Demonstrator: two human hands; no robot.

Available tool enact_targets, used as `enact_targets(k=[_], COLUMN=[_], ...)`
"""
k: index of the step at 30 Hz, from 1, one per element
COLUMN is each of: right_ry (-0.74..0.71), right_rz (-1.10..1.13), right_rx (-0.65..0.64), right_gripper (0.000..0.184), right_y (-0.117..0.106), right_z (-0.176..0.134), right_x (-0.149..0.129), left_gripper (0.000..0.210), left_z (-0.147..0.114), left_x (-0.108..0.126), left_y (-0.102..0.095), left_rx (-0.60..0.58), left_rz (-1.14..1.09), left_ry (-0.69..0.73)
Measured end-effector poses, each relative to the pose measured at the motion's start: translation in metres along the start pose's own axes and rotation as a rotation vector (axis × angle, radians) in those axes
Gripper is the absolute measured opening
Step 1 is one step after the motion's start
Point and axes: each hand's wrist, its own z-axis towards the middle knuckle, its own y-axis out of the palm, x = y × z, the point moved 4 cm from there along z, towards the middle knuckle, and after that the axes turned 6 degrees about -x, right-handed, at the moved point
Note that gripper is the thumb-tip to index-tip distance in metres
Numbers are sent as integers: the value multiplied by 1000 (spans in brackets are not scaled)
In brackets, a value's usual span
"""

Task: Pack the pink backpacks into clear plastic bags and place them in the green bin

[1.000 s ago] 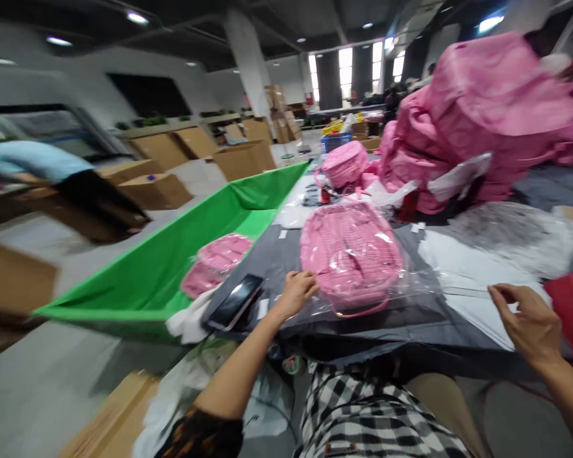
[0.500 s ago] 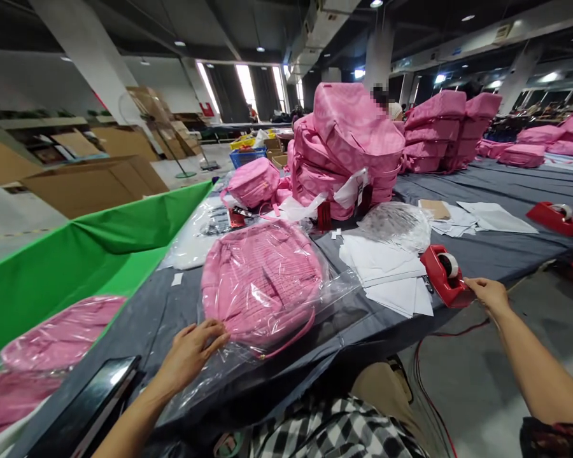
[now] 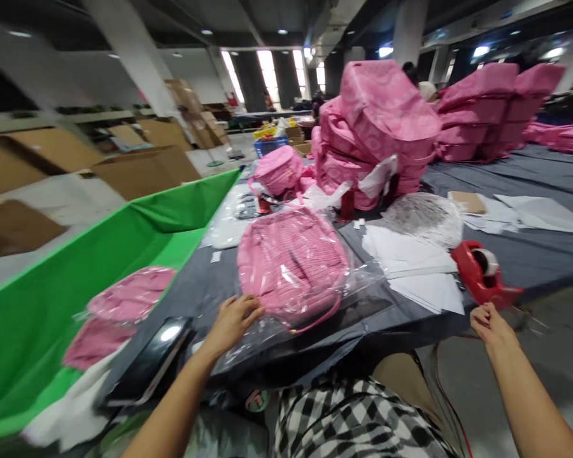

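A pink backpack (image 3: pixel 291 264) lies on the dark-covered table inside a clear plastic bag (image 3: pixel 363 280). My left hand (image 3: pixel 235 321) is at the bag's near left corner, its bent fingers and thumb closed on the plastic beside the backpack. To the right, at the table's front edge, stands a red tape dispenser (image 3: pixel 477 280) with a roll of tape in it. Just below its front end, my right hand (image 3: pixel 491 323) is closed in a pinch. Whatever lies between those fingertips is too small to make out.
White sheets (image 3: pixel 415 267) lie between backpack and dispenser, a heap of clear plastic (image 3: pixel 424 216) behind them. Stacked pink backpacks (image 3: pixel 377 133) rise at the back. On the left, a green-lined bin (image 3: pixel 138 235) holds bagged pink backpacks; a dark flat device (image 3: pixel 146 362) sits near its edge.
The camera view has turned left, so things appear further right. My right hand has come from the dispenser's front end to just below it, toward me. My left hand stays at the bag's corner.
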Motion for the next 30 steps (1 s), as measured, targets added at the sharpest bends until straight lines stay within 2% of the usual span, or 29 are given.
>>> enact_targets(k=[2, 4, 6, 9, 10, 11, 12, 14, 16, 18, 19, 21, 23, 24, 25, 27, 29, 30], right_ry=[94, 100, -53, -425, -547, -672, -785, -940, -959, -913, -884, -855, -911, -967, -1028, -1096, -1075, -1052], right_rz=[-1, -95, -300, -687, -806, -942, -1093, -1368, -1522, -1549, -1551, -1539, -1507, -1481, -1451, -1433, -1520, -1584], right_rx=[-231, -559, -938, -1483, -1628, -1732, -1782, -1754, -1686, -1647, -1601, -1423, -1221, -1175, -1186, -1307, -1405, -1411], right_gripper=[52, 49, 49, 47, 45, 41, 36, 24, 17, 17, 18, 26, 29, 26, 23, 20, 24, 26], right_y=[59, 127, 198, 301, 331, 359, 383, 421, 444, 454, 455, 451, 442, 436, 430, 419, 413, 413], right_z=[-21, -52, -87, -140, -154, -166, -173, -176, -170, -158, -149, -131, -120, -121, -127, -146, -168, -177], right_x=[20, 26, 19, 9, 10, 14, 21, 38, 53, 60, 60, 51, 38, 33, 30, 36, 54, 64], left_gripper=[24, 22, 20, 19, 20, 21, 21, 22, 21, 22, 23, 25, 25, 25, 25, 24, 24, 23], left_z=[-8, -9, -7, -3, -2, -2, -2, -3, -3, -3, -3, -2, -1, -1, 0, 1, 2, 2], left_x=[16, 28, 29, 24, 23, 22, 22, 21, 20, 19, 18, 17, 15, 14, 13, 13, 15, 16], left_y=[-5, -9, -12, -11, -10, -9, -8, -6, -5, -3, -3, -2, -1, -1, -1, 1, 3, 4], left_rx=[-22, -30, -22, -3, 4, 12, 20, 36, 48, 54, 56, 58, 62, 65, 68, 73, 77, 79], left_rz=[-12, -39, -64, -92, -99, -105, -110, -119, -128, -135, -138, -145, -152, -156, -159, -165, -167, -167], left_ry=[-38, -25, -43, -59, -56, -50, -42, -26, -16, -8, -2, 10, 19, 20, 21, 19, 11, 4])
